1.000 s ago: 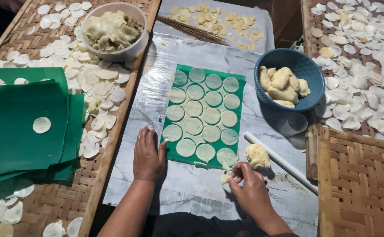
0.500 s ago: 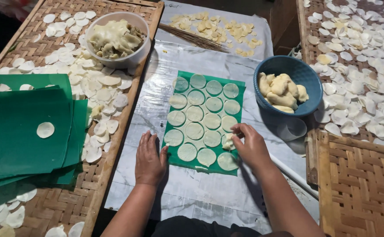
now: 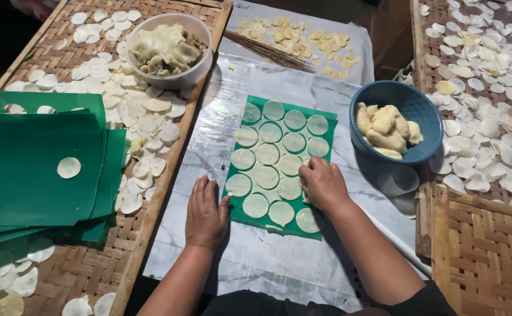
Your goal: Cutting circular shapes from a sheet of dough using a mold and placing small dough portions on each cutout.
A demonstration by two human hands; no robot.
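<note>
A green sheet point(image 3: 320, 120) lies on the grey work surface, covered with several thin round dough discs point(image 3: 267, 153). My left hand point(image 3: 204, 212) rests flat on the surface, fingers together, touching the sheet's lower left edge. My right hand point(image 3: 322, 182) sits on the sheet's right side with fingers curled down over the discs there; whether it holds anything is hidden. A blue bowl point(image 3: 414, 105) with dough lumps point(image 3: 384, 129) stands just right of the sheet.
A stack of green sheets point(image 3: 33, 175) with one disc lies on the left woven tray point(image 3: 92, 263), among several discs. A white bowl point(image 3: 191, 73) of dough scraps stands behind. Another woven tray point(image 3: 484, 257) of discs is at right. A white rod point(image 3: 399, 246) lies near my right arm.
My right hand moved from the dough lump at the sheet's lower right up onto the sheet's right side. The left hand stayed at the sheet's edge. The camera moved closer.
</note>
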